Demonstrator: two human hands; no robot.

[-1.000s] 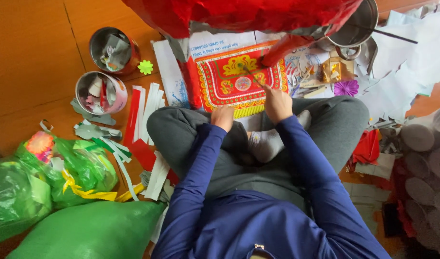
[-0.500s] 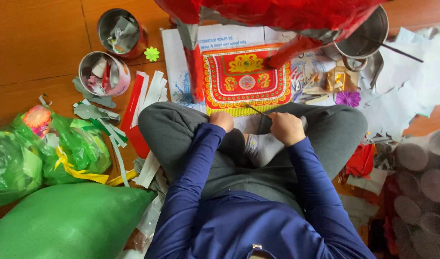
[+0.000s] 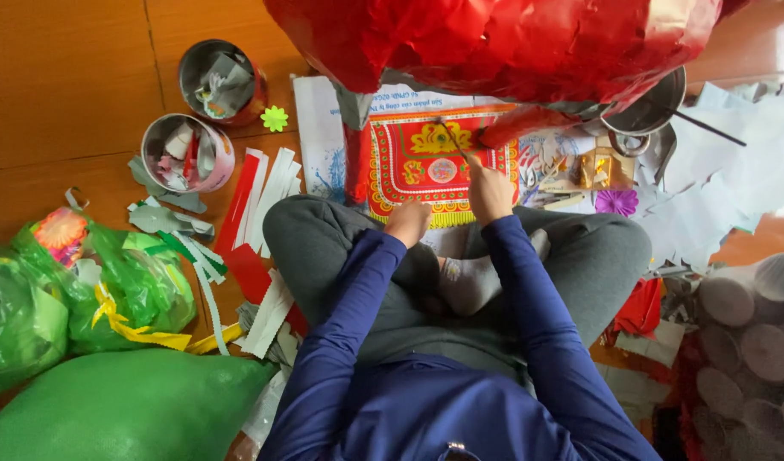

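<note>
Fingers of the right hand (image 3: 491, 189) are curled tight around the lower end of a thin stick (image 3: 453, 142). It is a closed fist grip, knuckles toward the camera. From the fist the stick's long axis slants up and to the left in the picture, its far tip pointing away from the person toward the crumpled red foil shape (image 3: 503, 43) that fills the top of the view. The stick lies over the red-and-yellow patterned sheet (image 3: 409, 162), which is spread flat on the floor just in front of the crossed legs; whether the tip touches the sheet cannot be told.

Beside it, the left hand (image 3: 408, 222) rests at the near edge of the same sheet, fingers bent under and held together, holding nothing that can be seen.

To the left of the sheet lie red and white paper strips (image 3: 260, 183), and beyond them two tins (image 3: 187, 154) stuffed with scraps. Green bags (image 3: 84, 299) crowd the lower left. A metal bowl (image 3: 657, 107) sits right of the foil, near a small purple paper flower (image 3: 616, 201).
</note>
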